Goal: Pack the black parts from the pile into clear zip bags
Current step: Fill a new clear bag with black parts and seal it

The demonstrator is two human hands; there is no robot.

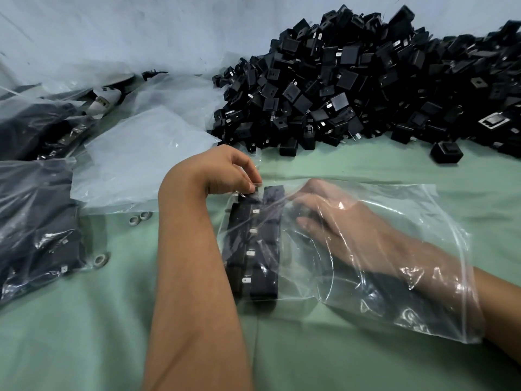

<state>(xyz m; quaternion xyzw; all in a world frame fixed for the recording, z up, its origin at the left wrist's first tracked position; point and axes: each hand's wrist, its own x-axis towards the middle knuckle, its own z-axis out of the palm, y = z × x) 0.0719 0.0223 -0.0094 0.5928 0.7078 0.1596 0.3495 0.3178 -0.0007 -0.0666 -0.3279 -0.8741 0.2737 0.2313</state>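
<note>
A big pile of black parts [366, 88] lies at the back right of the green table. In front of me a clear zip bag [408, 249] lies flat, with a neat stack of black parts [253, 244] at its closed left end. My left hand [228, 170] pinches the bag's far left corner above the stack. My right hand [332, 218] is inside the bag through its open right end, fingers extended toward the stack and touching the parts there.
Filled bags of black parts [33, 221] lie at the left edge, more behind them [36, 128]. Empty clear bags [141, 153] lie in a heap at the back left. Small metal rings [139, 217] and another ring [101, 259] sit on the green cloth [84, 334].
</note>
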